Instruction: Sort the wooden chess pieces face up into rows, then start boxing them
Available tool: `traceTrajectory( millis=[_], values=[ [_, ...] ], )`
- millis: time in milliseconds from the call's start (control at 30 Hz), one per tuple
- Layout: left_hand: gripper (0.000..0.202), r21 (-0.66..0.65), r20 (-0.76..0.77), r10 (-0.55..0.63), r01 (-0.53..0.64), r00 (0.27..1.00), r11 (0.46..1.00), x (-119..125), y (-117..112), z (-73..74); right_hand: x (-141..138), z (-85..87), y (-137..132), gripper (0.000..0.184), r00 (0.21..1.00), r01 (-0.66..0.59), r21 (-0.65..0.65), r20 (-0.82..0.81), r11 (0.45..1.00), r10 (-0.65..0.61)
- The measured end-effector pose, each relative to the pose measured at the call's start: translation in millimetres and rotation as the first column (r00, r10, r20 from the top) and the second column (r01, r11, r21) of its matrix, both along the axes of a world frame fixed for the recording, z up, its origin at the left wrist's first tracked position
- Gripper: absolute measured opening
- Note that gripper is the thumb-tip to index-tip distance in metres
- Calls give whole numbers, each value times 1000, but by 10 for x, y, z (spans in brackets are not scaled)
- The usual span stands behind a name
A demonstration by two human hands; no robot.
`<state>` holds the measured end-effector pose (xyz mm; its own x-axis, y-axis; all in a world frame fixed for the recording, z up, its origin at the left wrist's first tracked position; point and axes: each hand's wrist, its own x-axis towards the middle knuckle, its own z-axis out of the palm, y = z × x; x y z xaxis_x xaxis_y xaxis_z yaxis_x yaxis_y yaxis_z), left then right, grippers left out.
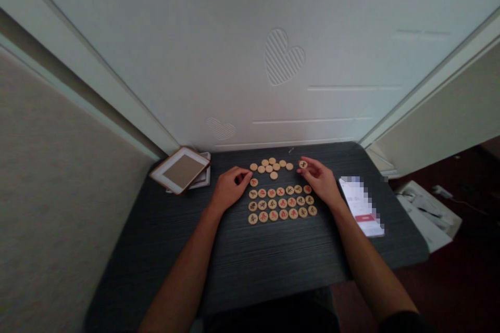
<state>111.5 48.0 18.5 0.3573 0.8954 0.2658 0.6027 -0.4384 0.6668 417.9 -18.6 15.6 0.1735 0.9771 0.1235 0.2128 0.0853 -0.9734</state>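
Observation:
Round wooden Chinese chess pieces lie on the dark table. Three lower rows [272, 204] are face up with red and black characters. One red-marked piece [253, 182] sits alone above their left end. Behind it is a loose cluster of blank-side-up pieces [269, 168]. My left hand [229, 188] rests left of that lone piece, thumb and forefinger brought together, no piece visible between them. In my right hand [319, 179], at the right of the cluster, the fingers grip a chess piece [303, 164] with its black character showing.
Framed panels [183, 169] are stacked at the table's back left corner. A lit phone [361, 205] lies right of my right forearm. Behind the table [265, 260] stands a white panel [234, 62] with heart reliefs. A white box [429, 216] with cables is beyond the right edge.

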Motion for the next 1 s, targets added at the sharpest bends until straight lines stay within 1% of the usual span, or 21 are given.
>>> traceTrajectory(
  millis=[133, 267, 367, 533, 633, 733, 867, 1000],
  values=[
    [23, -3, -5, -34, 34, 999, 999, 4, -5, -1, -17, 24, -16, 49, 1000, 5, -6, 21, 1000, -5],
    [23, -9, -32, -61, 61, 998, 998, 4, -13, 0, -70, 72, -23, 45, 995, 42, 21, 89, 999, -44],
    [24, -7, -45, -76, 76, 996, 997, 0, -19, 2, -113, 122, -21, 44, 991, 36, 31, 131, 999, -40],
    [22, 1, -54, -76, 76, 996, 997, -5, -26, -1, -151, 193, -9, 40, 987, -19, 38, 162, 999, 12],
    [21, 9, -54, -79, 80, 995, 997, -4, -28, -6, -173, 222, 4, 39, 990, -55, 33, 132, 998, 50],
    [20, 16, -59, -86, 87, 995, 996, -3, -28, -7, -225, 270, 20, 38, 987, -123, 29, 108, 992, 119],
    [19, 20, -59, -90, 91, 994, 996, 0, -26, -2, -372, 361, 55, 29, 967, -217, 18, 142, 976, 212],
    [19, 24, -37, -97, 98, 995, 995, -1, -28, 3, -604, 393, 103, 24, 949, -265, 9, 182, 964, 259]
  ],
)
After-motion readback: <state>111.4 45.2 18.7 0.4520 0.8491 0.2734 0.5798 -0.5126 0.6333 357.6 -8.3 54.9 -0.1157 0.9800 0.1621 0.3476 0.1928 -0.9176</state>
